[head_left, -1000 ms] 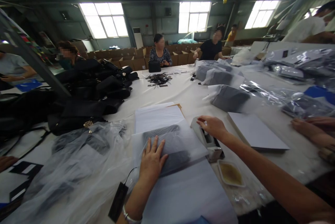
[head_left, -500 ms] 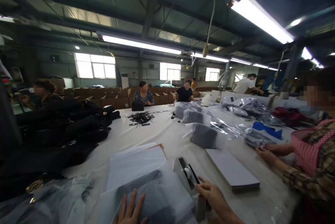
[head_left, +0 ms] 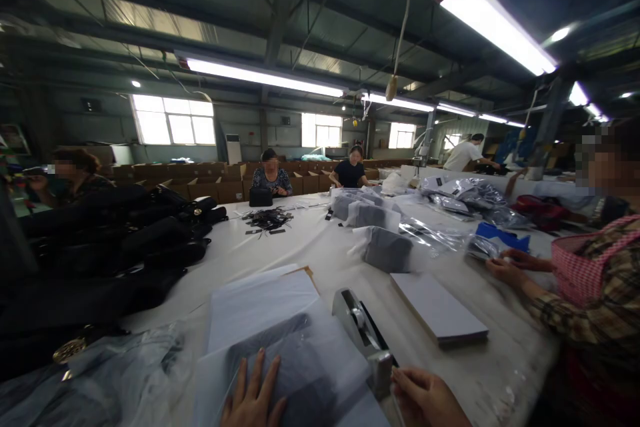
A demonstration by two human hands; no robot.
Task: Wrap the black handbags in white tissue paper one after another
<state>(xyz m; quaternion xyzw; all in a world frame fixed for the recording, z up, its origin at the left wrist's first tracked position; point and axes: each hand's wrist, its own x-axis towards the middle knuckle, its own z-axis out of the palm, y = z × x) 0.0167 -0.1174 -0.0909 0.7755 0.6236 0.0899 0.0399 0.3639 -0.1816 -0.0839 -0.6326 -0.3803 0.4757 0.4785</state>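
The right hand [head_left: 425,397], fingertips pinched, has moved to the tape dispenser's [head_left: 349,307] near end; the left hand [head_left: 254,397] stays spread on the wrapped bundle [head_left: 305,364]. A paper stack [head_left: 440,307] lies right.

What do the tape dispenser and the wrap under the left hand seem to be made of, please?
The tape dispenser looks like smooth, hard grey plastic, going by its even, moulded-looking body. The wrap seems to be thin, matte tissue paper or cloudy film, as a dark shape shows through; I cannot tell which.

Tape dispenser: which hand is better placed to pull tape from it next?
Probably right: the right hand is by the near end of the dispenser; the left hand rests on the wrapped bundle.
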